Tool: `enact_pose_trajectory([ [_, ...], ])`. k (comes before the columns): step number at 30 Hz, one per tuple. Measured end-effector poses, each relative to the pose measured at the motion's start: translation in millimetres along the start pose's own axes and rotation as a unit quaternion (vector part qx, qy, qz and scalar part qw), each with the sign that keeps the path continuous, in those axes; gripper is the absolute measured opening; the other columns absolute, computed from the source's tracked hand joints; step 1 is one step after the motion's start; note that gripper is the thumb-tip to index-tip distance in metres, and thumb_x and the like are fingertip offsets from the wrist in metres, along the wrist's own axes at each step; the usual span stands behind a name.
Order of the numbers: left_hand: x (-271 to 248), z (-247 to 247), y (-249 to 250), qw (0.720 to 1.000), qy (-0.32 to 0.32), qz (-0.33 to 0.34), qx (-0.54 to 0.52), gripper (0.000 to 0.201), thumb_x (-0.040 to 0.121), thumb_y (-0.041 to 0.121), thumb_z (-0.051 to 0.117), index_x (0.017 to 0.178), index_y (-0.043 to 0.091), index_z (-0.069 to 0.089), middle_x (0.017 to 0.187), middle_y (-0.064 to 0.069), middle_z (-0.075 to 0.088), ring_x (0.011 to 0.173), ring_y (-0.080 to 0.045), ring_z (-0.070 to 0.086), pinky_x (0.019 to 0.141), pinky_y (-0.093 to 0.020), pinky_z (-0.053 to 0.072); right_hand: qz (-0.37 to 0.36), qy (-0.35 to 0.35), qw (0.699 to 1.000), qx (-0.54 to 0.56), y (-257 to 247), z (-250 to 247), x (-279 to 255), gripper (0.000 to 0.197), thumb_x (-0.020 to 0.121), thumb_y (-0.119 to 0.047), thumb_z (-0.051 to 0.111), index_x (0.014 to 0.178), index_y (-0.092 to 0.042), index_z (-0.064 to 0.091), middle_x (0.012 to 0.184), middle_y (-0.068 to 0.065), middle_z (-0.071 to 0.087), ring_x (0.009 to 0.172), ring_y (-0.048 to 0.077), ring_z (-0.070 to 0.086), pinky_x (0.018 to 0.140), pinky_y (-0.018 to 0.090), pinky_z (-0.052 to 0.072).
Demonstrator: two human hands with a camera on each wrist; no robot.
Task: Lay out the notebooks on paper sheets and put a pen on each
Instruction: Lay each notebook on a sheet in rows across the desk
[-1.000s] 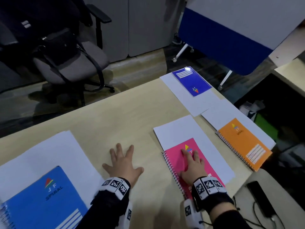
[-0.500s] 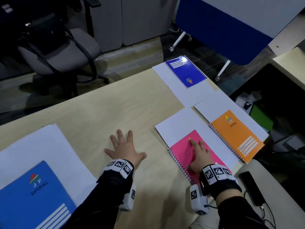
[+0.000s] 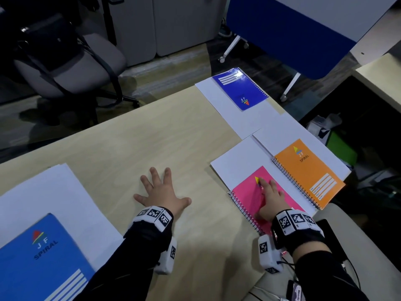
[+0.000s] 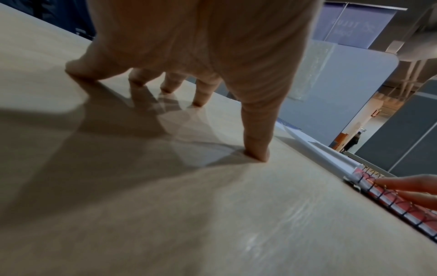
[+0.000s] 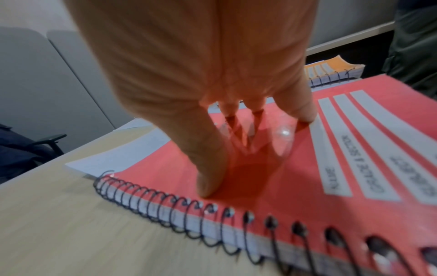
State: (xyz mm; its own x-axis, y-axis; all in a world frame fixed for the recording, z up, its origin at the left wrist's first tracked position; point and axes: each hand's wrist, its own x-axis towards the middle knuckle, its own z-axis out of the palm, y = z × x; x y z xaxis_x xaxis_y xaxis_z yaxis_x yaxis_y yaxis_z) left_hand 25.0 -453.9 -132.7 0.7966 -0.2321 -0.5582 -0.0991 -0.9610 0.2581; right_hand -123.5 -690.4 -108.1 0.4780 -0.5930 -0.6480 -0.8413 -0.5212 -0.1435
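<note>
A pink spiral notebook lies on a white paper sheet near the desk's right edge. My right hand presses flat on its cover with straight fingers. My left hand rests spread on the bare desk, fingertips down, holding nothing. An orange notebook lies on a sheet to the right. A dark blue notebook sits on a sheet at the far corner. A light blue notebook lies on a paper stack at the near left. No pen is in view.
The wooden desk ends just right of the orange notebook. A black phone and cables lie on a lower surface at the bottom right. An office chair and a blue-and-white partition stand beyond the desk.
The view has shifted a little, so the notebooks sit differently in frame. My right hand stays on the pink notebook and my left stays flat on the desk.
</note>
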Motion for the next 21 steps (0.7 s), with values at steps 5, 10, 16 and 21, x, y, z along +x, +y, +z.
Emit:
enact_pose_trajectory([
  [5,-1.4,-3.7,-5.7,1.0,-0.011,0.013,0.01,0.107,0.073,0.057,0.067,0.151,0.034,-0.003,0.158,-0.001,-0.022,0.145,-0.034,-0.017,0.109,-0.066,0.011,0.003,0.002,1.0,-0.005,-4.1,5.1,-2.5,0.107,0.075,0.004,0.063,0.151,-0.04,0.0,0.16,-0.003,-0.012,0.146,0.037,0.001,0.11,0.057,0.032],
  [10,-5.5,-19.4,-31.6,0.997,0.003,0.048,-0.058,0.084,0.085,0.047,0.061,0.152,0.023,0.017,0.161,-0.003,0.001,0.148,-0.024,0.005,0.116,-0.049,0.022,-0.017,0.039,0.999,-0.017,-19.4,10.6,-12.0,0.1,0.076,0.002,0.059,0.152,-0.031,0.004,0.16,0.007,-0.001,0.143,0.04,0.017,0.111,0.053,0.033],
  [16,-29.1,-53.4,-97.5,0.985,0.105,-0.016,-0.132,0.056,0.088,0.045,0.058,0.138,0.024,0.046,0.144,0.0,0.039,0.129,-0.022,0.04,0.099,-0.036,0.043,-0.158,0.066,0.985,0.015,-113.7,21.9,-44.7,0.06,0.084,-0.016,0.064,0.139,-0.022,0.042,0.132,0.006,0.057,0.123,0.024,0.052,0.097,0.031,0.044],
  [21,-59.0,-70.6,-183.6,0.972,0.138,-0.133,-0.138,0.05,0.084,0.042,0.064,0.13,0.027,0.053,0.137,-0.001,0.044,0.123,-0.024,0.046,0.096,-0.036,0.044,-0.28,0.022,0.959,-0.024,-204.4,53.8,-88.4,0.036,0.089,-0.024,0.059,0.125,-0.027,0.056,0.122,-0.003,0.063,0.109,0.018,0.06,0.089,0.027,0.047],
])
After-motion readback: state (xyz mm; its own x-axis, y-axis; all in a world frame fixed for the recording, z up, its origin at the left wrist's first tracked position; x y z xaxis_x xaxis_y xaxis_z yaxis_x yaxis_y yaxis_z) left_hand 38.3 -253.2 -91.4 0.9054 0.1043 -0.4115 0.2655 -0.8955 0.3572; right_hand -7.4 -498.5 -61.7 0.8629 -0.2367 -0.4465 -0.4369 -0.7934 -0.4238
